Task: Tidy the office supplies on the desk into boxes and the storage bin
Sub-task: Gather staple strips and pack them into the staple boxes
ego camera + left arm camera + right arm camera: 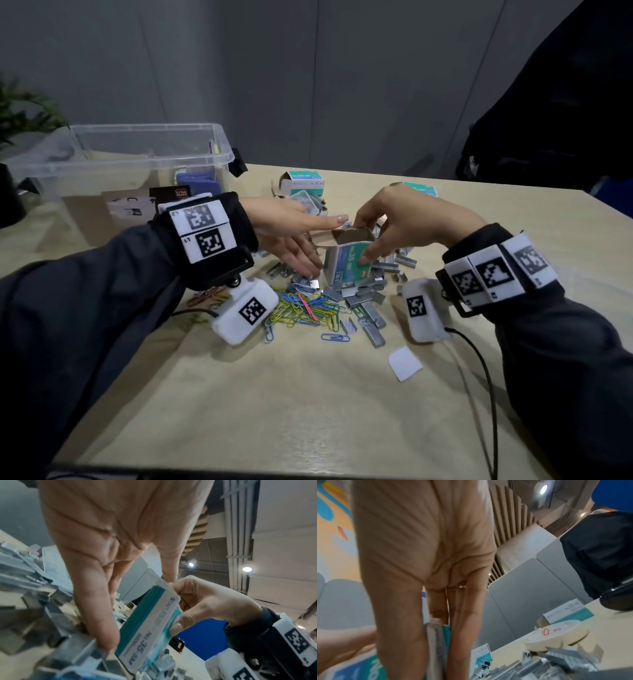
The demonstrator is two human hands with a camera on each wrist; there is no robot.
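A teal and white staple box stands upright on the desk with its top flap open, amid a heap of loose staple strips. My right hand pinches the box near its top, thumb on the teal face; in the left wrist view the right hand holds the box the same way. My left hand reaches in with straight fingers, and its fingertips touch the staples beside the box. Coloured paper clips lie in front.
A clear storage bin holding a few items stands at the back left. Two more staple boxes sit behind the pile. A tape roll lies to the right, and a white paper scrap lies nearer me.
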